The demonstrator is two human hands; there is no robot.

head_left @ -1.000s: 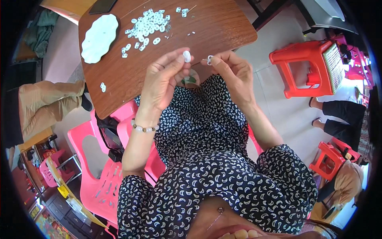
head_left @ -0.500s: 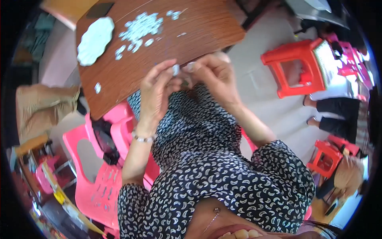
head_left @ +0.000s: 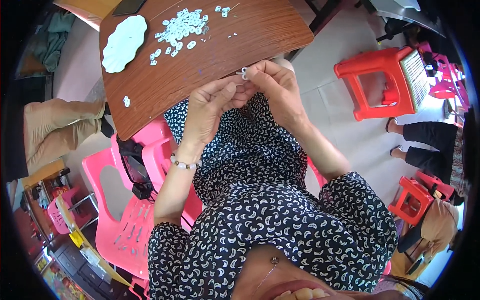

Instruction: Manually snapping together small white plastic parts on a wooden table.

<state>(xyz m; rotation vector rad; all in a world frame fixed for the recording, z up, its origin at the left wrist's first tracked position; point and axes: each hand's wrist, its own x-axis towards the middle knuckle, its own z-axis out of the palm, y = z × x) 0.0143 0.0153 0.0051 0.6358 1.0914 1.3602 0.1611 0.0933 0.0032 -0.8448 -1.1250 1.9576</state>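
Note:
My right hand (head_left: 281,92) pinches a small white piece with holes (head_left: 244,73) between thumb and forefinger, just past the table's near edge. Close against it, my left hand (head_left: 206,111) has its thumb pressed toward the bent fingers; whatever it grips is too small to make out. A loose pile of similar small white pieces (head_left: 182,26) lies on the brown wooden table (head_left: 250,30). One or two joined pieces (head_left: 126,101) sit apart near the table's left edge.
A white scalloped dish (head_left: 125,44) and a dark flat object (head_left: 129,7) lie at the table's far left. Pink chairs (head_left: 117,235) stand to my left. Red stools (head_left: 362,85) are at right. Other people's legs (head_left: 62,127) show on both sides.
My hands have drawn together and shifted slightly right. The white piece near my left fingertips no longer shows there; one shows at my right fingertips. The view has shifted a little.

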